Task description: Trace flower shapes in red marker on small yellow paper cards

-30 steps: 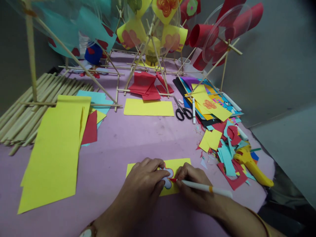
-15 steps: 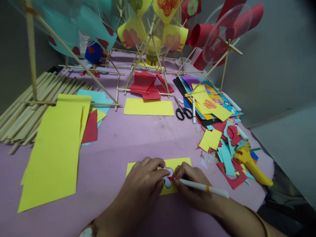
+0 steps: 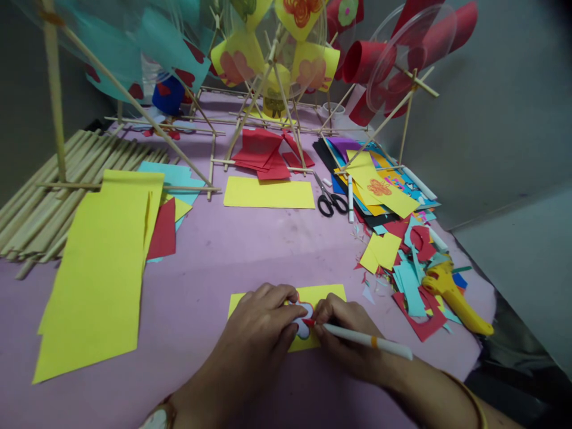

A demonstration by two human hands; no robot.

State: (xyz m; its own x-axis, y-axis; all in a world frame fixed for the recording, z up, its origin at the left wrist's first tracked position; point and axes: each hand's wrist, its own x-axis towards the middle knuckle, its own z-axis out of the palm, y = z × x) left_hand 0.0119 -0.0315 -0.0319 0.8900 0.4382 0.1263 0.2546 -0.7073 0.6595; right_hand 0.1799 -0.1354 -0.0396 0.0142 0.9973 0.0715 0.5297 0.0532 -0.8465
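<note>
Pinkish desk (image 3: 192, 310); left hand (image 3: 263, 322), unclenched, rests fingertips on a pale flower cutout (image 3: 304, 331) atop a yellow strip (image 3: 326, 292); right hand (image 3: 346, 326) grips a white marker (image 3: 369, 340), red tip at the cutout's edge; scissors (image 3: 328, 204) lie beyond both, paper scraps (image 3: 409, 290) rightward

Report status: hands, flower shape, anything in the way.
Left hand resting on flower shape and yellow strip. Right hand gripping white marker, red tip at shape's edge. Scissors and paper scraps lie clear of strip.

A pale-faced watch (image 3: 157, 418) and thin golden bangle (image 3: 472, 400) encircle bare forearms (image 3: 415, 381).
</note>
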